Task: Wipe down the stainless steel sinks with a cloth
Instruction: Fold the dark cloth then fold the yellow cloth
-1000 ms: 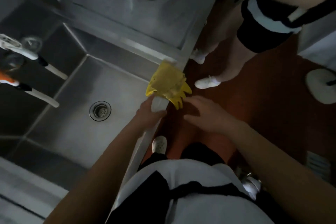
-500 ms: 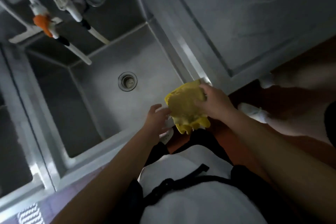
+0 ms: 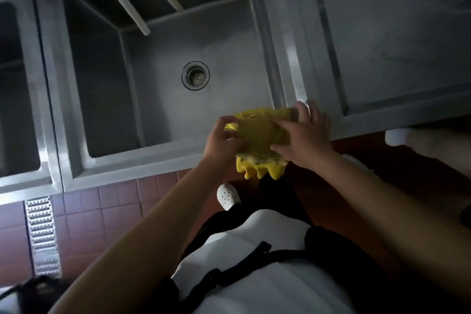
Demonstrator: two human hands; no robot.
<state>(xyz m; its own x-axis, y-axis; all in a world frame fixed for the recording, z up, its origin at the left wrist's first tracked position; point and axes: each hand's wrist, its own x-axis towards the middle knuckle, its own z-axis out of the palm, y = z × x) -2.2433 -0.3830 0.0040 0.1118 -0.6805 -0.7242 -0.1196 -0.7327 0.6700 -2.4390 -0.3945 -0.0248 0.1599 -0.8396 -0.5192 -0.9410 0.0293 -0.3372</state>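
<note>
— Where is the yellow cloth (image 3: 260, 135) right now?

— Over the front right corner of the middle sink (image 3: 163, 99), partly above the rim and partly hanging past it toward the floor. Both hands have it. It looks like a yellow rubbery piece with finger-shaped lobes dangling at its lower edge, so it may be a glove; I can't tell for sure.

— How are the fingers placed?

— The left hand (image 3: 221, 140) is at the cloth's left edge, fingers curled in and pinching it. The right hand (image 3: 303, 140) lies over the right side, thumb across the top and fingers wrapped round the far edge, clamped on the fabric. The far fingertips are just at the sink's rim.

— What else is around that sink?

— Its drain (image 3: 195, 75) sits in the middle of the basin floor, well apart from the cloth. Two white-tipped spray hoses (image 3: 132, 10) hang down over the back wall of the basin. Left of the sink is another basin (image 3: 15, 89), only partly in view. Right of it is a flat steel table (image 3: 387, 38).

— And below?

— In front of the sink, reddish floor tiles (image 3: 102, 211) with a metal drain grate (image 3: 43, 234) to the left. A white perforated shoe (image 3: 227, 196) shows just under the cloth.
</note>
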